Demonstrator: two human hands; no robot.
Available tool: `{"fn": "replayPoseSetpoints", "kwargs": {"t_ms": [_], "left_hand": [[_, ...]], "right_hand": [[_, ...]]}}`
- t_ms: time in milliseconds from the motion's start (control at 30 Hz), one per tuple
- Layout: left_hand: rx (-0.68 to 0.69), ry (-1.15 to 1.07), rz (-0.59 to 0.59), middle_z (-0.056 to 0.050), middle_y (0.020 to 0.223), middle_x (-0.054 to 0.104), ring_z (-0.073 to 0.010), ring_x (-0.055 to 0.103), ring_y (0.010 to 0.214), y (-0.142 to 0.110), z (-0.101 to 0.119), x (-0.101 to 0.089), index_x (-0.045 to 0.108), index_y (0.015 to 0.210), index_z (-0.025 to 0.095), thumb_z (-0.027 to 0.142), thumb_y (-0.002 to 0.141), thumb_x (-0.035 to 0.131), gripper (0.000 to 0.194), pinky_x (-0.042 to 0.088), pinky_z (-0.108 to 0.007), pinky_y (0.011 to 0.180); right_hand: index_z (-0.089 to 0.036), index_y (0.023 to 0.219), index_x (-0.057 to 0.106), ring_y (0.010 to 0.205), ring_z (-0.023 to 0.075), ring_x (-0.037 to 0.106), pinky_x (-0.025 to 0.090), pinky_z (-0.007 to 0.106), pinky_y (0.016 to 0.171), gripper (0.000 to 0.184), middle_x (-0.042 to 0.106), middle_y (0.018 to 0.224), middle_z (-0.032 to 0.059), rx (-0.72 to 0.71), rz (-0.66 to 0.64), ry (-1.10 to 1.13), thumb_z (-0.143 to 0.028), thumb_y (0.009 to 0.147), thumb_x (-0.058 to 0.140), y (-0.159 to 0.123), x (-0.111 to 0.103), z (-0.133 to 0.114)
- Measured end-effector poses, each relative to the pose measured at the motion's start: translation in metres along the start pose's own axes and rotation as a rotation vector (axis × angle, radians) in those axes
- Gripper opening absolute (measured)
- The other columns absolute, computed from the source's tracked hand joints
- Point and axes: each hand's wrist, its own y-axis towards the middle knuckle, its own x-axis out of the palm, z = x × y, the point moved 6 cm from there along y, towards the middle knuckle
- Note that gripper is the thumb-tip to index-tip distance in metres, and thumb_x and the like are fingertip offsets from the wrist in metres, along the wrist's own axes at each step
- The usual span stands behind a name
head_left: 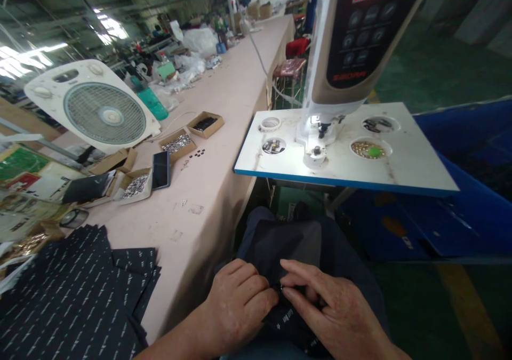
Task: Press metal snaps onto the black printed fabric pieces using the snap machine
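Over my lap, my left hand [242,301] is closed on the edge of a dark printed fabric piece [286,320] with small white lettering. Opposite it, my right hand [326,301] pinches a small dark shiny fastener [281,287] at that fabric's edge, between thumb and forefinger. The fingertips of both hands nearly meet there. Part of the fabric is hidden beneath my hands. In front of me stands a snap-fastening machine [348,40] with a red lit counter, its lower die [316,154] on a white board [404,170].
A stack of dark printed fabric [68,301] lies on the table [208,189] at left. Behind it are a phone [161,169], boxes of metal fasteners [136,185] and a box fan [108,109]. Round cups in the board hold small parts [364,149]. Blue bins [472,216] stand at right.
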Motion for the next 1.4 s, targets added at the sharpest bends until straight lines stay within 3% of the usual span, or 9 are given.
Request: {"fn": "replayPoseSetpoints", "kwargs": {"t_ms": [400, 567, 767, 867, 967, 1100, 1267, 1400], "left_hand": [[-0.004, -0.028, 0.0, -0.004, 0.077, 0.065, -0.0168, 0.055, 0.072, 0.0, 0.003, 0.0, 0.061, 0.095, 0.015, 0.013, 0.098, 0.04, 0.022, 0.041, -0.032, 0.068], [-0.014, -0.035, 0.015, -0.004, 0.077, 0.064, -0.017, 0.055, 0.072, -0.001, 0.0, 0.003, 0.061, 0.094, 0.015, 0.012, 0.095, 0.042, 0.02, 0.04, -0.032, 0.066], [-0.105, -0.075, -0.013, -0.002, 0.076, 0.064, -0.0168, 0.055, 0.072, -0.008, -0.008, 0.015, 0.059, 0.092, 0.019, 0.005, 0.081, 0.049, 0.02, 0.036, -0.032, 0.065], [-0.194, -0.133, -0.018, -0.001, 0.079, 0.066, -0.0161, 0.056, 0.073, -0.009, -0.015, 0.017, 0.058, 0.091, 0.02, 0.004, 0.076, 0.053, 0.022, 0.035, -0.032, 0.066], [-0.264, -0.218, -0.01, 0.0, 0.079, 0.066, -0.0149, 0.057, 0.072, -0.007, -0.02, 0.018, 0.058, 0.089, 0.02, 0.005, 0.076, 0.056, 0.021, 0.036, -0.03, 0.067], [-0.353, -0.281, -0.01, 0.002, 0.073, 0.062, -0.0128, 0.055, 0.067, -0.006, -0.027, 0.021, 0.058, 0.085, 0.02, 0.005, 0.075, 0.058, 0.018, 0.035, -0.027, 0.064], [-0.532, -0.357, -0.081, 0.003, 0.07, 0.061, -0.0104, 0.056, 0.066, -0.008, -0.034, 0.03, 0.06, 0.075, 0.019, 0.005, 0.07, 0.064, 0.016, 0.035, -0.024, 0.063], [-0.675, -0.399, -0.201, 0.003, 0.072, 0.063, -0.0104, 0.056, 0.069, -0.01, -0.04, 0.035, 0.065, 0.075, 0.018, 0.01, 0.07, 0.069, 0.011, 0.035, -0.023, 0.065]], "right_hand": [[-0.027, 0.127, 0.068, 0.08, 0.0161, 0.079, 0.063, 0.023, 0.074, 0.04, 0.082, 0.094, -0.0007, -0.14, -0.027, -0.1, -0.015, 0.089, 0.061, -0.004, 0.002, -0.007], [-0.025, 0.125, 0.068, 0.081, 0.0168, 0.079, 0.063, 0.024, 0.074, 0.037, 0.082, 0.098, 0.0013, -0.215, -0.036, -0.194, -0.014, 0.092, 0.057, -0.003, 0.002, -0.01], [-0.024, 0.133, 0.062, 0.084, 0.0167, 0.079, 0.061, 0.025, 0.074, 0.043, 0.081, 0.108, 0.0029, -0.283, -0.117, -0.267, -0.011, 0.093, 0.053, -0.004, 0.006, -0.011], [-0.023, 0.134, 0.059, 0.087, 0.016, 0.078, 0.061, 0.025, 0.077, 0.045, 0.081, 0.107, 0.0022, -0.307, -0.098, -0.231, -0.011, 0.092, 0.05, -0.006, 0.0, -0.016], [-0.022, 0.138, 0.053, 0.095, 0.0208, 0.077, 0.062, 0.032, 0.083, 0.051, 0.079, 0.113, 0.0052, -0.315, -0.065, -0.264, -0.023, 0.088, 0.061, -0.009, -0.006, -0.022], [-0.02, 0.141, 0.047, 0.098, 0.0296, 0.076, 0.064, 0.04, 0.08, 0.082, 0.077, 0.117, 0.0101, -0.325, -0.108, -0.342, -0.042, 0.07, 0.081, -0.012, 0.001, -0.021], [-0.023, 0.142, 0.049, 0.098, 0.0255, 0.076, 0.062, 0.037, 0.083, 0.073, 0.077, 0.119, 0.0072, -0.263, -0.131, -0.34, -0.011, 0.073, 0.071, -0.008, 0.014, -0.004], [-0.025, 0.137, 0.058, 0.105, 0.0189, 0.074, 0.057, 0.03, 0.093, 0.063, 0.076, 0.121, 0.0026, -0.139, -0.227, -0.113, -0.004, 0.078, 0.059, 0.001, 0.015, 0.006]]}}
